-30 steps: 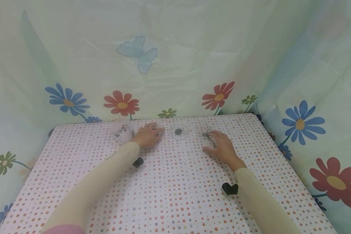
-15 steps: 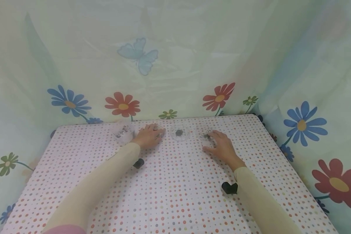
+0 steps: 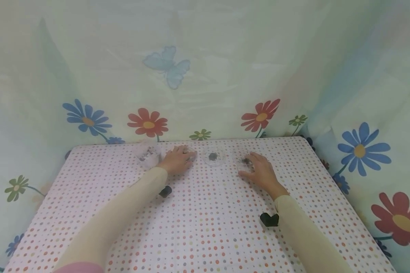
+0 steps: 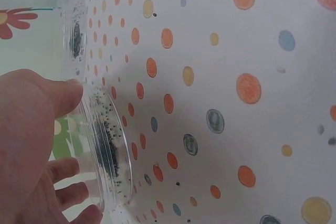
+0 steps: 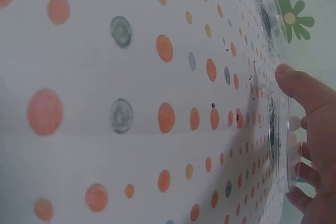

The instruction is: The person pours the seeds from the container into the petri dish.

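Several clear, shallow round dishes like petri dishes, with dark granules inside, stand in a row near the table's far edge. My left hand holds one petri dish by its rim, thumb on the near side and fingers round the other; in the head view the hand covers most of it. At the right end, my right hand has its thumb and curled fingers round the rim of another petri dish. Between the hands sits a petri dish with a dark clump in its middle. Scattered granules show in the leftmost dish.
A dotted cloth covers the table. A flowered curtain hangs behind it and along the right. A few loose dark specks lie on the cloth. Black pieces show beneath both wrists.
The head view has shifted slightly, so the scene sits a little further right and lower. Both hands stay at their dishes; the granules in the right dish look more clumped.
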A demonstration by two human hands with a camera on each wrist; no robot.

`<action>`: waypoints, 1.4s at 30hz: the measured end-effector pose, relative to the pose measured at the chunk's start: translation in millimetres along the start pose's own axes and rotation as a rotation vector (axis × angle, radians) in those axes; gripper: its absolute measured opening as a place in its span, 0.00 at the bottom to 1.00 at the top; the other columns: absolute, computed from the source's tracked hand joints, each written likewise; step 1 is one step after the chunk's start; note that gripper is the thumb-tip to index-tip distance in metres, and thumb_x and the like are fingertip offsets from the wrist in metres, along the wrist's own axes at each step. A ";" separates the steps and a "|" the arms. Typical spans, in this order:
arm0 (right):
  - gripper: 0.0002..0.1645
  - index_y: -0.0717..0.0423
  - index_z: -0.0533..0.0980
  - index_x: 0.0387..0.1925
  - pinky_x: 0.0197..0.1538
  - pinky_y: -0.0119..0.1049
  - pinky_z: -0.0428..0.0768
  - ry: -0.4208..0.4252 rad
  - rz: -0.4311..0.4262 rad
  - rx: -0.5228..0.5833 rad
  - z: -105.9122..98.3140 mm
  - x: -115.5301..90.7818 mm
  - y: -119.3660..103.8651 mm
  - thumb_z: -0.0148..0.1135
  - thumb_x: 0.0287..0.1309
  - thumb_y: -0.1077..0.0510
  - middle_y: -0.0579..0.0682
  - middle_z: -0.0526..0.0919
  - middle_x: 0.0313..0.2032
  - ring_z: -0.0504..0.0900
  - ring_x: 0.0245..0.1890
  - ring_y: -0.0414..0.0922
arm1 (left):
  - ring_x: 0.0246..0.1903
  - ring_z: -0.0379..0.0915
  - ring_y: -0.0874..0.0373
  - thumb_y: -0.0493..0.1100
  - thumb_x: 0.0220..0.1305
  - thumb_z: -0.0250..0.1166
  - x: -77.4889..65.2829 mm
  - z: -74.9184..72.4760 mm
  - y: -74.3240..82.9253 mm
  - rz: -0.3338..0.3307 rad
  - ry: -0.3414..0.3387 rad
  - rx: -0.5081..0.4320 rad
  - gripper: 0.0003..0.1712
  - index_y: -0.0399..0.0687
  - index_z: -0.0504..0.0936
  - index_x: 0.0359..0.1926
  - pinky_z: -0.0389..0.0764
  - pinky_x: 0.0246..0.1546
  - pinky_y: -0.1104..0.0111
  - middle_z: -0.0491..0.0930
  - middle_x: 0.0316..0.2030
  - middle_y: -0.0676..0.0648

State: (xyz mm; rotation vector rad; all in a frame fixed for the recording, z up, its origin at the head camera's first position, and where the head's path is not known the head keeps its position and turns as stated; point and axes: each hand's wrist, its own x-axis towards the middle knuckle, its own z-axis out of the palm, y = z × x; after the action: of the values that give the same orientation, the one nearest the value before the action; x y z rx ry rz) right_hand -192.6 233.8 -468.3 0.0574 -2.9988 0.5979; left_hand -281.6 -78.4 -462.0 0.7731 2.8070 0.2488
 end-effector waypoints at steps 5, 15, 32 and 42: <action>0.42 0.54 0.65 0.60 0.64 0.62 0.56 0.001 -0.003 -0.017 -0.2 5.0 3.0 0.67 0.46 0.42 0.60 0.58 0.66 0.55 0.66 0.61 | 0.69 0.44 0.48 0.56 0.67 0.46 1.8 -1.3 1.0 -0.005 -0.004 -0.001 0.27 0.71 0.58 0.66 0.52 0.66 0.47 0.49 0.70 0.47; 0.43 0.55 0.63 0.62 0.65 0.62 0.54 -0.030 0.010 0.012 -4.8 12.7 3.0 0.65 0.47 0.42 0.60 0.57 0.67 0.53 0.66 0.61 | 0.70 0.43 0.50 0.55 0.67 0.46 6.7 -1.9 0.5 -0.006 -0.006 -0.009 0.26 0.72 0.58 0.66 0.52 0.66 0.48 0.49 0.70 0.48; 0.41 0.53 0.64 0.61 0.64 0.63 0.55 -0.050 -0.006 0.011 7.4 30.2 9.5 0.64 0.48 0.41 0.60 0.58 0.66 0.54 0.66 0.61 | 0.69 0.44 0.48 0.54 0.67 0.46 4.9 3.6 -2.8 -0.005 0.005 -0.031 0.26 0.70 0.59 0.66 0.53 0.66 0.47 0.50 0.70 0.46; 0.43 0.55 0.64 0.62 0.63 0.64 0.55 -0.058 -0.021 -0.010 6.4 40.6 8.9 0.64 0.48 0.39 0.61 0.58 0.66 0.55 0.66 0.62 | 0.69 0.45 0.48 0.55 0.67 0.47 1.7 2.4 0.8 -0.020 0.009 -0.029 0.26 0.71 0.58 0.66 0.55 0.65 0.47 0.48 0.70 0.46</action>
State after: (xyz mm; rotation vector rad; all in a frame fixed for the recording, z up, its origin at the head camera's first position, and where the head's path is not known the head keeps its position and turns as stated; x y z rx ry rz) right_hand -234.1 238.6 -474.0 0.1074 -3.0530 0.5899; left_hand -282.0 -76.6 -464.4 0.7394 2.8112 0.2896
